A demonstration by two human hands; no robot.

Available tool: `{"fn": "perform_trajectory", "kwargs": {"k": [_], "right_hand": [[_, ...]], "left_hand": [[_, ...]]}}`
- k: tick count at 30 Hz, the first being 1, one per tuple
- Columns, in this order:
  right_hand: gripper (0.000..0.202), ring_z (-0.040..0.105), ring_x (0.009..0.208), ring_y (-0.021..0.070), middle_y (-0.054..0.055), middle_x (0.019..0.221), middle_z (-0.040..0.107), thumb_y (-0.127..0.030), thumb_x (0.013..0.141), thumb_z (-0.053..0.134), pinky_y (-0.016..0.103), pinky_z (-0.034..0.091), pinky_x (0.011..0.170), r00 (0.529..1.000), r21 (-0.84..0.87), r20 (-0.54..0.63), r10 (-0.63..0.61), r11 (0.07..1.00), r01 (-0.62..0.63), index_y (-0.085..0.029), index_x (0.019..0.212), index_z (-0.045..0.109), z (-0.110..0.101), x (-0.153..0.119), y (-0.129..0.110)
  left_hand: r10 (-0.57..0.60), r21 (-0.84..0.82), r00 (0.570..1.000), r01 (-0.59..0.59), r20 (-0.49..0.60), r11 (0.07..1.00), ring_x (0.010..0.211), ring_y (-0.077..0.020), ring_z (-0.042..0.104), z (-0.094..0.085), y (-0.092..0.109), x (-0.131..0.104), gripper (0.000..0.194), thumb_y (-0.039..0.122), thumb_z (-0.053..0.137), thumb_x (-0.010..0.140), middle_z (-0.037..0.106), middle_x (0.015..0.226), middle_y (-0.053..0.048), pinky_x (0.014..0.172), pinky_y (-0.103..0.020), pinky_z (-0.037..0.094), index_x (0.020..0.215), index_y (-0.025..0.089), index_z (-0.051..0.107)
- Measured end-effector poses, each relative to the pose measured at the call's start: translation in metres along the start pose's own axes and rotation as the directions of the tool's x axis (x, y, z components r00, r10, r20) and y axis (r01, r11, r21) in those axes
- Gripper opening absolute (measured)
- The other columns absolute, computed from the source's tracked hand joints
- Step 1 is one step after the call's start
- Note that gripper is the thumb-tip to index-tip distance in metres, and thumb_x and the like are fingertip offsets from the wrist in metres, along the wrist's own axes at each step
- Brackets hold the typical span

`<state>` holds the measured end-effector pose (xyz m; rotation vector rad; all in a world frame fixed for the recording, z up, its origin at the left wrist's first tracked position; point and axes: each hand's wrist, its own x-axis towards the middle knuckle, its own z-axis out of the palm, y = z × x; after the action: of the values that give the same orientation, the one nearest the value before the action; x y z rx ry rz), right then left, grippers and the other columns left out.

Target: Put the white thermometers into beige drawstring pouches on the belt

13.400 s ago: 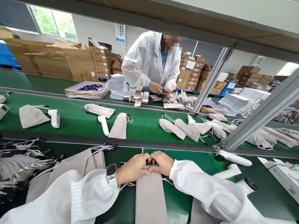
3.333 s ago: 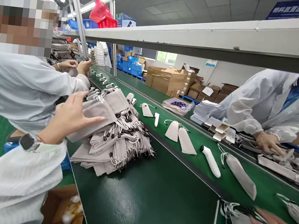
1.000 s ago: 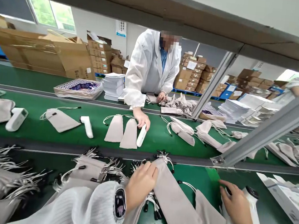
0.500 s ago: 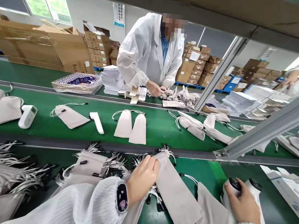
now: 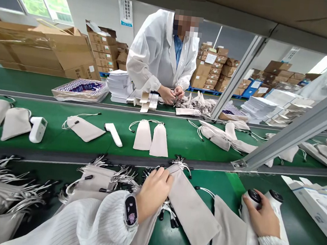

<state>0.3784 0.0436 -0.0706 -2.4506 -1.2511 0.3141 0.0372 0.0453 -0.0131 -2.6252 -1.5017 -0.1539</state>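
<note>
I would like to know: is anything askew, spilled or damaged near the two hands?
Nothing looks spilled or visibly damaged. Only slightly untidy: the grey pouch at the left hand lies diagonally, and loose white cords with black ends splay beside it.

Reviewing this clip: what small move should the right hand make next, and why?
Probably lift the white device and bring it toward the grey pouch. The right hand is curled around the device, while the left hand rests at the pouch's corded end; the pouch lies flat and looks unfilled.
</note>
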Motion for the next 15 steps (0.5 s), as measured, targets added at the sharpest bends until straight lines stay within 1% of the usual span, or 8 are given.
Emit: {"fn": "perform_trajectory", "kwargs": {"k": [4,6,11,13,15], "right_hand": [[0.065,0.054,0.060,0.0217,0.004,0.067,0.053,-0.057,0.064,0.044,0.032,0.042,0.057,1.000,0.008,-0.012,-0.005,1.000,0.005,-0.018,0.116,0.047,-0.0010,0.0005,-0.0011],[0.065,0.054,0.060,0.0218,0.005,0.069,0.053,-0.056,0.064,0.044,0.032,0.042,0.057,1.000,0.016,-0.020,-0.014,1.000,0.014,-0.017,0.116,0.047,-0.0014,0.0003,-0.0019],[0.062,0.054,0.063,0.0205,0.006,0.078,0.055,-0.056,0.065,0.045,0.032,0.043,0.061,1.000,0.032,-0.021,-0.019,0.999,0.020,-0.018,0.114,0.047,-0.0024,-0.0026,-0.0045],[0.060,0.054,0.064,0.0198,0.005,0.079,0.056,-0.055,0.066,0.045,0.032,0.043,0.062,0.999,0.038,-0.026,-0.024,0.999,0.025,-0.018,0.113,0.048,-0.0014,-0.0044,-0.0038],[0.058,0.053,0.063,0.0196,0.005,0.076,0.056,-0.056,0.066,0.045,0.032,0.043,0.061,0.999,0.053,-0.037,-0.038,0.998,0.040,-0.019,0.111,0.048,0.0007,-0.0049,-0.0013]], "left_hand": [[-0.016,-0.014,1.000,0.016,-0.011,1.000,0.088,-0.0190,0.047,0.0015,-0.0015,-0.0013,0.025,0.000,0.036,0.079,0.052,0.088,-0.004,0.077,-0.032,0.040,0.097,0.015,0.047],[-0.008,-0.023,1.000,0.008,-0.014,1.000,0.088,-0.0183,0.047,-0.0002,-0.0019,-0.0015,0.029,-0.001,0.035,0.079,0.052,0.089,-0.004,0.078,-0.031,0.039,0.101,0.015,0.046],[0.017,-0.035,0.999,-0.018,-0.028,0.999,0.080,-0.0173,0.047,-0.0008,-0.0017,-0.0005,0.021,0.002,0.039,0.080,0.051,0.084,-0.002,0.072,-0.029,0.040,0.089,0.018,0.050],[-0.004,-0.014,0.999,0.003,-0.034,1.000,0.079,-0.0178,0.047,0.0026,-0.0016,0.0009,0.016,0.005,0.041,0.080,0.050,0.082,-0.003,0.070,-0.030,0.039,0.086,0.017,0.051],[-0.034,0.012,0.999,0.034,-0.031,0.999,0.078,-0.0186,0.046,0.0051,-0.0025,0.0030,0.011,0.008,0.043,0.081,0.050,0.080,-0.004,0.068,-0.031,0.038,0.082,0.015,0.052]]}}
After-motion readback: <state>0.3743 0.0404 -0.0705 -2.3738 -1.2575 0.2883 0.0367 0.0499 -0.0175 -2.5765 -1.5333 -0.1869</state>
